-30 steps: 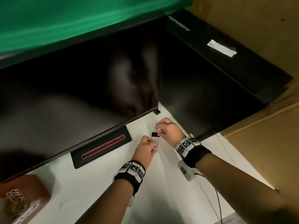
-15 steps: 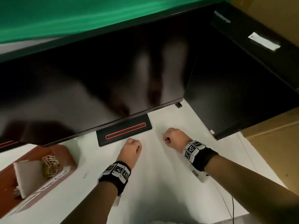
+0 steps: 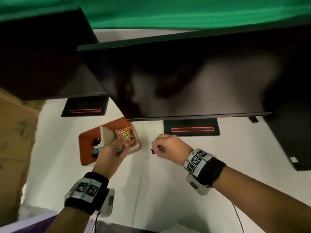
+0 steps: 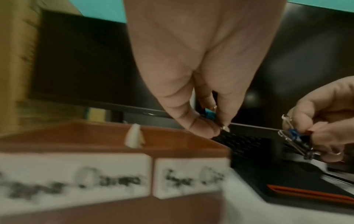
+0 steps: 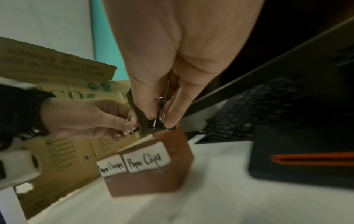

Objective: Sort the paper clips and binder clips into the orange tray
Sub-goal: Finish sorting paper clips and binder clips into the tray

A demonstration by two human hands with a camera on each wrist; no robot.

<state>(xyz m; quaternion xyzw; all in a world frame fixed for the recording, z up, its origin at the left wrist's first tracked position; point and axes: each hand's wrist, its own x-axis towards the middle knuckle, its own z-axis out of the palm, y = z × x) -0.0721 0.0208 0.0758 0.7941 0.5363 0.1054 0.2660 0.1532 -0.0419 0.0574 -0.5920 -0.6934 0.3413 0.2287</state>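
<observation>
A binder clip (image 4: 209, 115) is pinched in the left hand (image 3: 110, 156) right over the orange tray (image 3: 87, 163) on the desk (image 3: 168, 190), probably so it gets dropped in. More clips (image 4: 295, 139) are clutched in the right hand (image 3: 168, 146) just beside it, kept ready.

Monitor (image 3: 193, 78) overhangs orange tray (image 3: 82, 140) rear; front approach open.
</observation>
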